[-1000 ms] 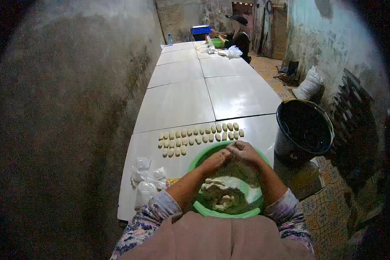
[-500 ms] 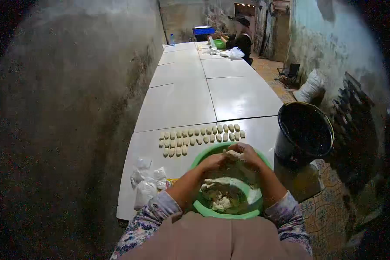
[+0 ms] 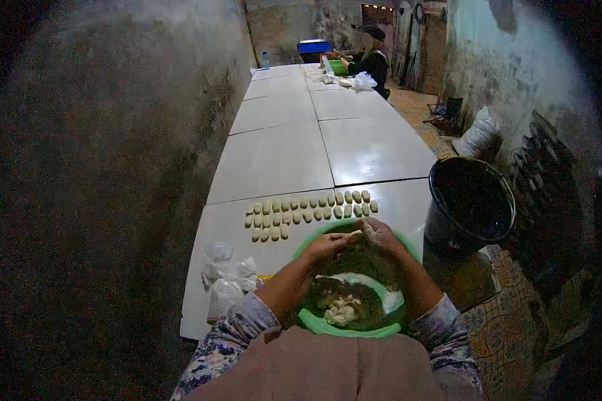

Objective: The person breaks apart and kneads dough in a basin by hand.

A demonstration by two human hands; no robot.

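Over the far part of a green basin, my left hand and my right hand meet at the fingertips. Both hands are closed on a small pale piece of dough, mostly hidden by the fingers. More dough lies in the basin, with white flour beside it. Just beyond the basin, several small oval dough pieces lie in rows on the white table.
Plastic bags of white powder lie left of the basin. A black bucket stands at the right. At the table's far end are a person, a green container and a blue crate. A white sack leans by the right wall.
The dough between my hands showed more half a second ago; now my fingers cover most of it. My left hand has shifted slightly. The view has moved a little.
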